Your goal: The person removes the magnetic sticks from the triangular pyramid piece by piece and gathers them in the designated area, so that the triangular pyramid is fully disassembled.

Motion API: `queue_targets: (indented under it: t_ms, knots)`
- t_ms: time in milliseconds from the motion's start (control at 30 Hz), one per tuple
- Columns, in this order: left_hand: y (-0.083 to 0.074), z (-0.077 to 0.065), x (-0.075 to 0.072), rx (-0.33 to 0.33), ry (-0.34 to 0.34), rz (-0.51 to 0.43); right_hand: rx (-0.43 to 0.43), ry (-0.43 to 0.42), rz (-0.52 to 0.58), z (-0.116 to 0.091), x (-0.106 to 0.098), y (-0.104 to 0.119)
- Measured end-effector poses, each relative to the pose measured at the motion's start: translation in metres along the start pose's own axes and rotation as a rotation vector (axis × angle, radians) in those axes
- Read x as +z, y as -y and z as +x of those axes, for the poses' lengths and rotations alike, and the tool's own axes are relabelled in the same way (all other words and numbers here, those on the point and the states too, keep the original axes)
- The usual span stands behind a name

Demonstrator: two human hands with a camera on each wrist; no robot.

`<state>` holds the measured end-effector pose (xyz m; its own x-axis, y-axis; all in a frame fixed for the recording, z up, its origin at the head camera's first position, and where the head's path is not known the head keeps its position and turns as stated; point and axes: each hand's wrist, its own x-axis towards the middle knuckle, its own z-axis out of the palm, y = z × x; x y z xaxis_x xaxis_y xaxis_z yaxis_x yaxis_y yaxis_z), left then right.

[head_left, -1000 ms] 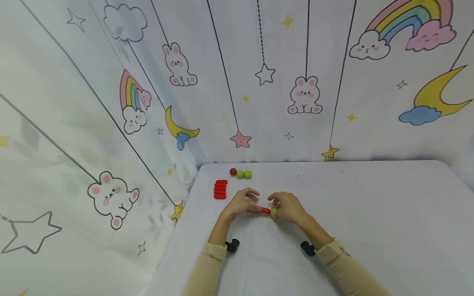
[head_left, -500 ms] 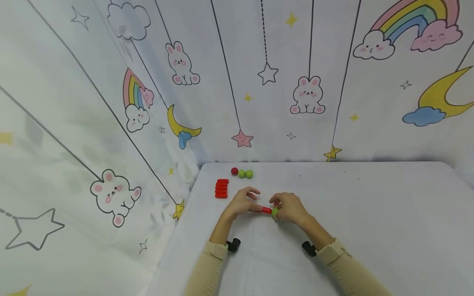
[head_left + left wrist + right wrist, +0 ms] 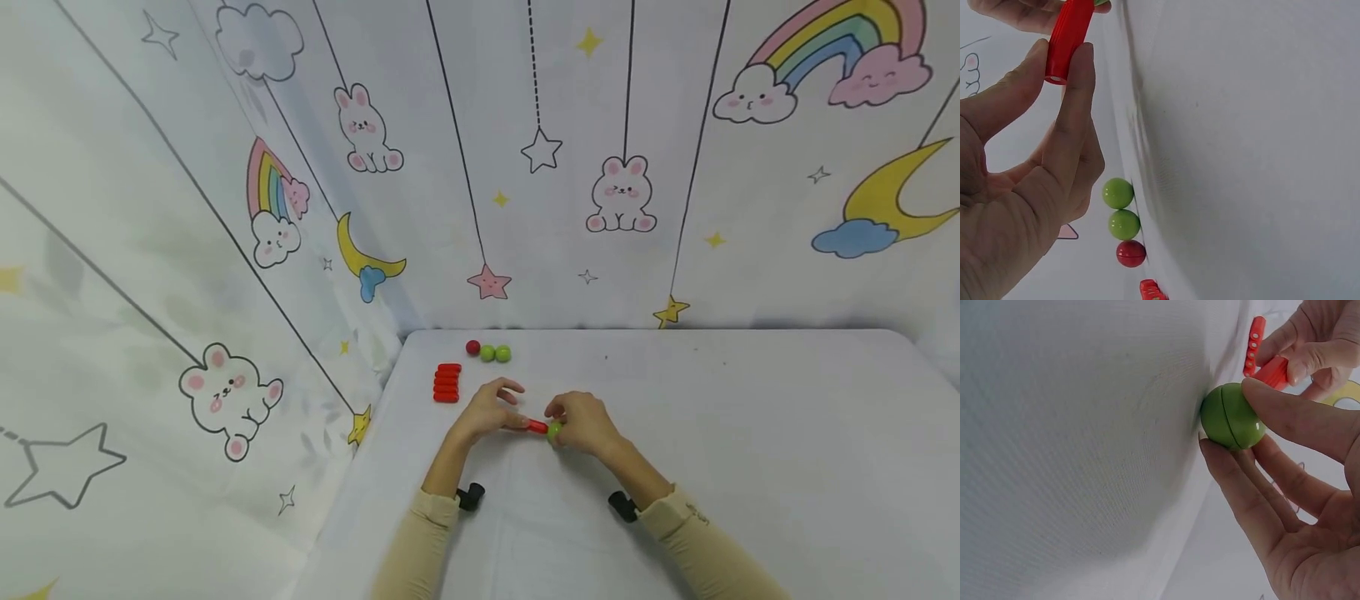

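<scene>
In the head view, my left hand (image 3: 489, 412) and right hand (image 3: 588, 423) face each other over the white table. Thumb and index finger of the left hand pinch a short red stick (image 3: 1071, 40) with a pale round spot at its end. Between the thumb and fingers of my right hand is a green ball (image 3: 1230, 417) with a seam round it, close to the tabletop. The stick's far end meets the ball in the head view. Whether the two are joined cannot be told, since the contact is partly hidden.
Several red sticks (image 3: 446, 384) lie side by side at the table's left. Behind them sit a dark red ball (image 3: 472, 347) and two green balls (image 3: 495, 353) in a row. A patterned curtain (image 3: 555, 250) hangs along the table's back and left.
Both hands keep their hold on the stick and ball, nearly unmoved. The head view has shifted slightly.
</scene>
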<state>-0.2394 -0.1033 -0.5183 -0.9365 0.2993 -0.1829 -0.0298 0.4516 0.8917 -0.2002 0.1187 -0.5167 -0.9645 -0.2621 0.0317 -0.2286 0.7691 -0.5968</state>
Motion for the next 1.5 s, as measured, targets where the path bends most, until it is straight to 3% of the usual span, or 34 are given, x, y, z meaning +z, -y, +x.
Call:
queue_targets:
  t_ms: [167, 300, 433, 633, 833, 1167, 1400, 1500]
  knots:
    - [0.002, -0.007, -0.027, 0.010, -0.099, -0.045, 0.015, 0.013, -0.005, 0.001, 0.000, 0.001]
    - [0.004, -0.015, -0.050, 0.036, -0.104, -0.030, 0.004, 0.018, -0.031, 0.004, -0.001, 0.002]
    - [0.017, -0.024, -0.069, 0.044, -0.120, -0.006, 0.008, 0.025, -0.014, 0.004, -0.002, 0.003]
    - [0.039, -0.036, -0.094, -0.017, -0.174, -0.035, 0.012, 0.030, 0.009, 0.004, -0.001, 0.004]
    - [0.058, -0.036, -0.113, -0.054, -0.216, -0.077, 0.007, 0.027, 0.017, 0.005, 0.000, 0.006]
    - [0.077, -0.031, -0.127, -0.143, -0.256, -0.128, 0.016, 0.033, 0.008, 0.005, -0.002, 0.008]
    - [0.078, -0.024, -0.125, -0.153, -0.275, -0.032, 0.017, 0.050, 0.037, 0.010, -0.002, 0.006]
    - [0.079, -0.021, -0.123, -0.157, -0.277, -0.043, 0.018, 0.058, 0.051, 0.011, -0.003, 0.007]
